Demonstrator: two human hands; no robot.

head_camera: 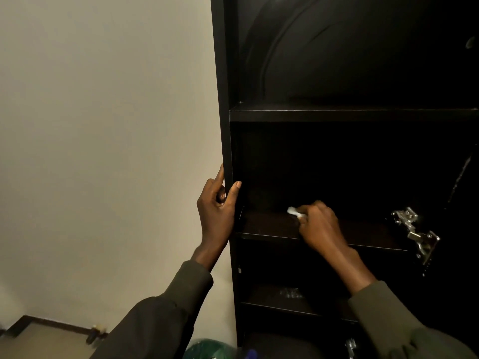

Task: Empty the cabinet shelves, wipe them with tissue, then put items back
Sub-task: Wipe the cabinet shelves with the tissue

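Note:
A tall black cabinet (225, 99) stands open in front of me, its shelves dark and bare. My left hand (217, 206) grips the front edge of the cabinet's left side panel, thumb inside and fingers outside. My right hand (320, 224) rests on the middle shelf (267, 228) and holds a small wad of white tissue (294, 211) against the shelf surface. The upper shelf (337, 115) holds nothing that I can see. On the lower shelf (272, 301) a faint small object (291, 292) shows in the dark.
A metal door hinge (414, 231) sticks out at the right side of the middle shelf. A cream wall fills the left. A green bag-like thing (210, 348) lies at the cabinet's foot, and a small object (94, 334) sits by the skirting board.

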